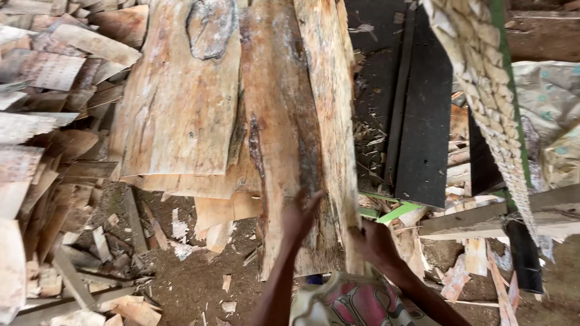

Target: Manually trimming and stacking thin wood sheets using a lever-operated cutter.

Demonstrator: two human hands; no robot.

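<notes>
**Two hands on the near end of a rough plank**

Far out to the left of the hands lies a heap of wood offcuts [42,90], thin bark-edged pieces thrown down at all angles. Nearer, below and to the left of the left hand, the dirt floor [187,278] is strewn with chips and short scraps.

The left hand [300,218] lies flat on the top face of a long plank [284,133], fingers stretched forward and open, pressing rather than gripping. That looks like a steadying hold, keeping the board from rocking. The plank runs away from the person, its near end right at the hands, and it rests on a wider slab [181,96] to the left.

The right hand [371,241] closes around the plank's right edge at the near corner, fingers wrapped under it. The edge appears slightly raised on that side, which fits a lifting grip.

Beyond the right hand lie black panels [423,121] on the ground. Further right stands a woven strap [483,90] beside a green strip.
</notes>
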